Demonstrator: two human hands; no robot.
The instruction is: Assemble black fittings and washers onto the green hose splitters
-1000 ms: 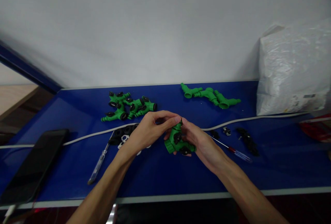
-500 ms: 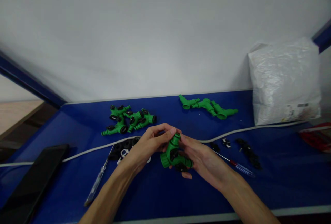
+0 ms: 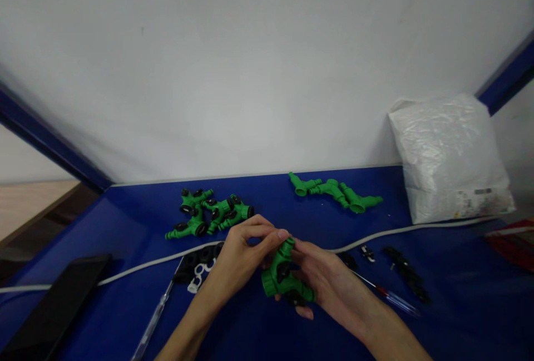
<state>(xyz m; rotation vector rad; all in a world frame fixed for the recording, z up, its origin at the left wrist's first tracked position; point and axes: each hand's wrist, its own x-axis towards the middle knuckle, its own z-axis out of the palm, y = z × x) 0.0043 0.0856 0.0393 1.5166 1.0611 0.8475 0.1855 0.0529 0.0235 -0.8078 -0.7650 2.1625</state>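
- The right hand (image 3: 334, 283) is holding a green connector (image 3: 291, 285), its fingers curling round the far side and underside and closing on the piece; two fingertips (image 3: 305, 312) are showing below it.
- The green connector is sitting between the two hands, above the near part of the blue table (image 3: 246, 322), its narrow upper end pointing away from the wearer and its wide collar (image 3: 269, 283) facing left.
- Two black knobs (image 3: 283, 271) are showing on its branches.
- The left hand (image 3: 240, 252) is bending over from the left, its thumb and forefinger coming together at the connector's upper end; the thumb tip is resting right at that end.
- Whether those left fingers are pinching the connector or some small part is staying unclear, as the thumb is hiding the spot.
- Black rings (image 3: 192, 259) and white rings (image 3: 196, 282) are lying just beside the left wrist.
- A screwdriver (image 3: 396, 301) with a red-and-clear handle is lying to the right of the right hand.
- Three bare green bodies (image 3: 331, 189) are lying beyond the hands, near the wall (image 3: 258, 72).
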